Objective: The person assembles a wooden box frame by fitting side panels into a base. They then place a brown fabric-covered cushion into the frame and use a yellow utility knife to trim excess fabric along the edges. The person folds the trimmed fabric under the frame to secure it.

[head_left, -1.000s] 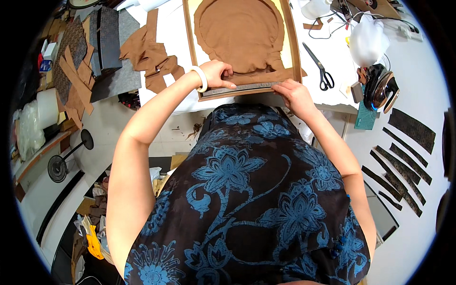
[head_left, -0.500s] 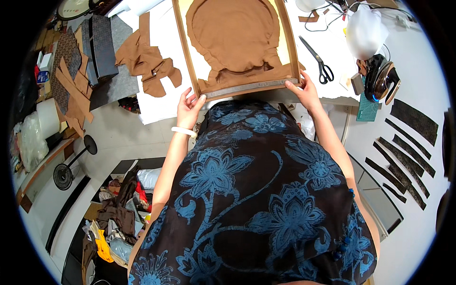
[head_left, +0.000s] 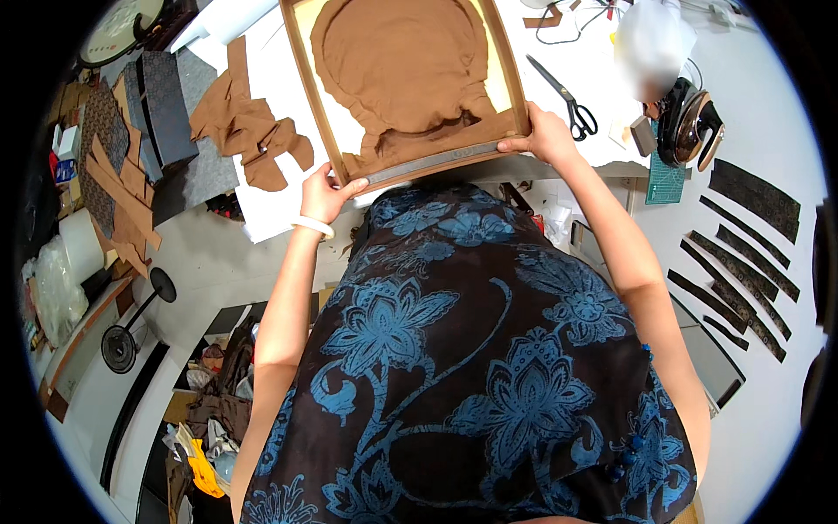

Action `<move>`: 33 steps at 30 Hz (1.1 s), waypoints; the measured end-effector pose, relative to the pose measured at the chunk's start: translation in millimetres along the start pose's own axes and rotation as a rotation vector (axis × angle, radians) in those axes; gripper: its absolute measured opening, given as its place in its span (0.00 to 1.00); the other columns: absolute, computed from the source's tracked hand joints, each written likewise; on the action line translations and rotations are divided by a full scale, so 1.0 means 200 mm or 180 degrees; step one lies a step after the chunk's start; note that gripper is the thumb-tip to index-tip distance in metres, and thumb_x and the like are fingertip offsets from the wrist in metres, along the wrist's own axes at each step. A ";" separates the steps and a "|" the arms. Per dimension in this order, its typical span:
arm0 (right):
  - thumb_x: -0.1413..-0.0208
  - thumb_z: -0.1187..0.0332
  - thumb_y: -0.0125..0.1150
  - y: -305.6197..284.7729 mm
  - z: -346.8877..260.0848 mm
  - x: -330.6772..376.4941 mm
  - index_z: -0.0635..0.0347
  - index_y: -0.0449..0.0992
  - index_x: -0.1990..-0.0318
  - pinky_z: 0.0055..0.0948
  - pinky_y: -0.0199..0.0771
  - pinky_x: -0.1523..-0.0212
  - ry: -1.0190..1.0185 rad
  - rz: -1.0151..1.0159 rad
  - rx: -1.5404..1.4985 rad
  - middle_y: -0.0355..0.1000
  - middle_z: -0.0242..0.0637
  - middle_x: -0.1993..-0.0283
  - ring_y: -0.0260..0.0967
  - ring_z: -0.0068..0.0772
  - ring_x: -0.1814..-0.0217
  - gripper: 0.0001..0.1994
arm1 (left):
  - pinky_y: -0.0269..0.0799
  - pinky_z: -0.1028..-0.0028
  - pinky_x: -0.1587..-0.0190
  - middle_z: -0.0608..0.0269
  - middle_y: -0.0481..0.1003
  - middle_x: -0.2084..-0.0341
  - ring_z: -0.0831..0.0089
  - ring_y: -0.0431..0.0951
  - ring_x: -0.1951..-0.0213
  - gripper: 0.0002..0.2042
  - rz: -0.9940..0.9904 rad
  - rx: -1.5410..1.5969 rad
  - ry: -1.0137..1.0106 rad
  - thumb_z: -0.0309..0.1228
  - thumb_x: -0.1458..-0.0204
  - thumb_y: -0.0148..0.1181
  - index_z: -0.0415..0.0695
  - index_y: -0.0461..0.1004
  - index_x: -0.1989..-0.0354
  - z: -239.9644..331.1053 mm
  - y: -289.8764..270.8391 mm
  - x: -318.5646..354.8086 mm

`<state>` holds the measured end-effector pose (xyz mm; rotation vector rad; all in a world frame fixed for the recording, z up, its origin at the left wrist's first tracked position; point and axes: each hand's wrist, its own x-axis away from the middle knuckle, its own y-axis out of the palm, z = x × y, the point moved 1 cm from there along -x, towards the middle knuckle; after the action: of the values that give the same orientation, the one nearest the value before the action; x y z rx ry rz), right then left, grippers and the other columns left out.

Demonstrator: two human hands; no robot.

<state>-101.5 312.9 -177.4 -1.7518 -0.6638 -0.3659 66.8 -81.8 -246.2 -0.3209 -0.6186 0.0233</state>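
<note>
At the table's front edge lies a shallow brown tray-like box (head_left: 308, 92), tilted slightly. Inside it, brown fabric (head_left: 397, 61) is spread with a rounded, wrinkled outline over a pale yellow lining (head_left: 301, 19). A grey strip (head_left: 428, 163) runs along the near wall. My left hand (head_left: 326, 196) grips the near left corner, thumb on top and fingers curled around the outside. My right hand (head_left: 550, 137) holds the near right corner in the same way, its thumb on the strip's end. The undersides of both grips are hidden.
Black-handled scissors (head_left: 567, 99) lie right of the box, with an iron (head_left: 696, 127) beyond. Crumpled brown fabric (head_left: 253, 131) lies to the left, near a dark patterned box (head_left: 166, 109). Dark strips (head_left: 729, 288) lie at right; a bin of scraps (head_left: 214, 406) stands below left.
The view has shifted, so the table things appear further left. Both hands keep hold of the box's near corners; the right-hand fingers now wrap further around the side.
</note>
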 end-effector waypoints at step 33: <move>0.43 0.74 0.49 0.31 0.03 0.27 0.69 0.73 0.44 0.35 0.74 0.45 0.1245 0.0736 -0.1405 0.81 0.40 0.60 0.79 0.41 0.53 0.20 | 0.79 0.78 0.59 0.62 0.80 0.64 0.79 0.80 0.65 0.16 0.0886 0.1876 -0.0608 0.33 0.33 0.54 0.32 0.75 0.47 -0.08 0.20 0.21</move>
<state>-21.8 321.0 -196.7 -2.0665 -0.0969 -0.7103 113.4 -43.2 -246.3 0.1720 -0.7218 0.4994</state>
